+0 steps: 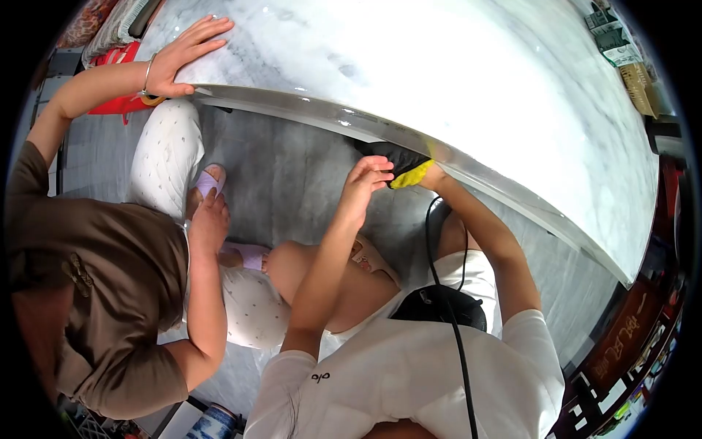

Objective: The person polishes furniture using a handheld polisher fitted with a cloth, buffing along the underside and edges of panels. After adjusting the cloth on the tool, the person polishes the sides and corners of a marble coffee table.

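Observation:
My right hand wears a black glove with a yellow cuff (413, 174), just under the front edge of the marble-patterned tabletop (439, 80). The right fingers are inside the black part and partly hidden by the table edge. My left hand (365, 183) is bare and raised just left of the glove. Its fingers are slightly bent and a little apart, with the tips over or against the black fabric. Whether they pinch it I cannot make out.
On my left sits another person in a brown top (110, 278), one hand (190, 55) flat on the tabletop, the other near a purple slipper (210, 179). A black cable (457, 336) runs down my front past a black pouch (442, 307). Packets (614, 40) lie at the far right.

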A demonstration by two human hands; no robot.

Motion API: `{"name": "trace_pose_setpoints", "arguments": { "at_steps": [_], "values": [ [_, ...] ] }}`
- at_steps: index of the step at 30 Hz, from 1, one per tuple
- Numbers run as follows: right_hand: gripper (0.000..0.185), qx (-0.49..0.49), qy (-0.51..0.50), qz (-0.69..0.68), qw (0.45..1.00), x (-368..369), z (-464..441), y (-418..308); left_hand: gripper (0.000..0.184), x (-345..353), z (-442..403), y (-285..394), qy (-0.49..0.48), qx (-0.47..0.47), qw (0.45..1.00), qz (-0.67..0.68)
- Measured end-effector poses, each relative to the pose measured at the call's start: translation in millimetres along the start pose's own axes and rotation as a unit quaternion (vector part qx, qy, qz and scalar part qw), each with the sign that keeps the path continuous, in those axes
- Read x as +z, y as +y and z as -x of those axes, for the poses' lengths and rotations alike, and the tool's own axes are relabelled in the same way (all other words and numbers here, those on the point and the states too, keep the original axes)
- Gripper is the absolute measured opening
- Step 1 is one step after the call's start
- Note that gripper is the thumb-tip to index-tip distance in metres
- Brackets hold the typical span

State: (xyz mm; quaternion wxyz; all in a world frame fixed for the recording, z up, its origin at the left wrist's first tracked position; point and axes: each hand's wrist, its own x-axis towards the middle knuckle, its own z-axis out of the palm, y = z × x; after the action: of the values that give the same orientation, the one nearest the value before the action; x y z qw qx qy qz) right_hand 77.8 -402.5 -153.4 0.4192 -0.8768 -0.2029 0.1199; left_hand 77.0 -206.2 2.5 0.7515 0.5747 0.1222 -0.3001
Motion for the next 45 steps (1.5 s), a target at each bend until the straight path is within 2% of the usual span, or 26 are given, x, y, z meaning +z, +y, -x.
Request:
{"name": "trace_pose_setpoints", "arguments": {
  "at_steps": [4,6,7,10,11,14,17,19,22,26,30,33,36,37,42,45],
  "values": [
    [0.049,0.022,-0.003,-0.067,0.997,-14.2,24.3,-1.5,0.028,-5.1,-6.6,0.9,0.010,0.002,1.000,-0.013],
    [0.060,-0.003,-0.013,0.129,0.992,-27.3,38.1,-4.8,0.027,-4.9,-5.7,0.7,0.009,0.002,1.000,-0.015],
    [0.060,-0.001,-0.011,0.128,0.992,-27.2,44.3,-0.4,0.027,-5.7,-6.4,-0.7,0.015,-0.002,1.000,-0.025],
    [0.068,0.030,0.027,0.009,0.999,-33.5,62.5,3.0,0.026,-8.5,-9.9,-2.5,0.022,-0.007,0.999,-0.043],
    [0.063,0.032,0.034,0.016,0.999,-37.8,70.9,2.4,0.026,-8.8,-10.8,-3.8,0.024,-0.006,0.999,-0.048],
    [0.048,0.092,0.079,-0.240,0.963,-52.4,89.2,2.1,0.026,-8.8,-12.3,-5.2,0.017,-0.007,0.998,-0.066],
    [0.051,0.127,0.047,-0.256,0.957,-81.4,99.2,-23.4,0.026,-10.2,-11.8,-4.2,0.000,0.004,0.996,-0.091],
    [0.040,0.077,0.074,-0.116,0.988,-83.2,109.7,-21.0,0.026,-16.2,-14.2,-7.2,0.011,-0.002,0.995,-0.097],
    [0.042,0.116,0.064,-0.074,0.988,-81.2,128.8,-6.4,0.026,-17.8,-16.5,-10.1,0.026,-0.014,0.995,-0.099],
    [0.047,0.168,0.036,-0.089,0.981,-80.5,166.0,20.7,0.026,-10.6,-19.1,-13.5,0.024,-0.029,0.994,-0.103],
    [0.051,0.182,0.024,0.017,0.983,-88.6,199.5,28.2,0.025,-3.7,-20.3,-14.8,0.012,-0.026,0.993,-0.119],
    [0.044,0.214,0.010,0.127,0.968,-99.6,239.7,39.5,0.023,-5.3,-25.6,-19.2,0.006,-0.017,0.992,-0.128],
    [0.040,0.245,0.021,0.168,0.955,-103.5,274.9,46.9,0.024,-4.7,-29.4,-22.2,0.001,-0.015,0.992,-0.124],
    [0.033,0.173,0.087,0.214,0.958,-101.6,285.4,51.7,0.024,-4.4,-31.1,-23.0,0.008,-0.019,0.991,-0.131],
    [0.020,0.158,0.037,0.300,0.940,-116.0,325.8,61.8,0.024,-3.3,-34.3,-23.9,0.018,-0.029,0.990,-0.137],
    [0.020,0.106,0.136,0.457,0.873,-119.3,350.7,54.6,0.023,1.0,-36.9,-23.8,0.024,-0.043,0.987,-0.153]
  ]
}}
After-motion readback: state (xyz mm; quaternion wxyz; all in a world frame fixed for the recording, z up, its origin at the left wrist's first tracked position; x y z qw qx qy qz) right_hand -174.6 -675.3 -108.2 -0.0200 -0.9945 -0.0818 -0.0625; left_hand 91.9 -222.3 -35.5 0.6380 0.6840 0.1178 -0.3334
